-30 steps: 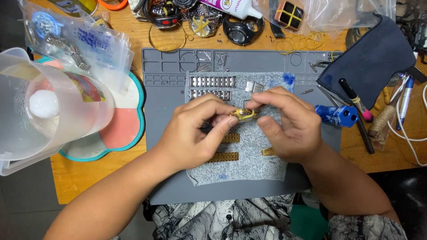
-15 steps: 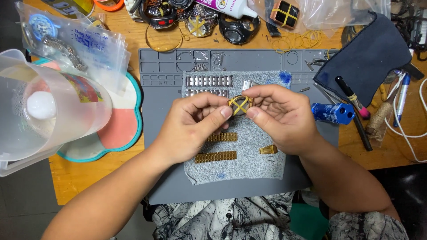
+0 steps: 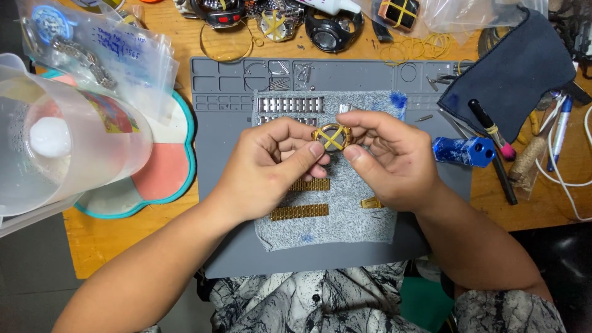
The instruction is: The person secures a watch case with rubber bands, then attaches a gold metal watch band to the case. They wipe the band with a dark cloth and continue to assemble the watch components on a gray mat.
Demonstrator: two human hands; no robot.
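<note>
Both hands meet over the middle of a grey cloth [image 3: 345, 222], and together they hold a small round gold watch case [image 3: 332, 137]. The left hand [image 3: 271, 166] is closed on it, with the thumb pressed against its left edge. The right hand [image 3: 388, 157] is closed on it too, pinching its right edge with thumb and finger. Two yellow rubber bands cross over the case, probably to keep its parts together. Holding it from both sides keeps it steady and lifts it just above the cloth.

Right under the hands lie two gold strap pieces [image 3: 300, 211], side by side on the cloth. A small gold clasp [image 3: 370, 202] sits just below the right hand. A silver strap piece [image 3: 290, 104] lies just past the fingertips. The soft cloth likely stops the little parts from rolling away or getting scratched. It rests on a grey work mat [image 3: 231, 154].

To the right of the right hand is a blue metal tool [image 3: 462, 151], near enough to reach. Far to the left of the left hand stands a clear plastic jug [image 3: 68, 145], well apart from the work. More watches [image 3: 327, 31] lie beyond the mat.
</note>
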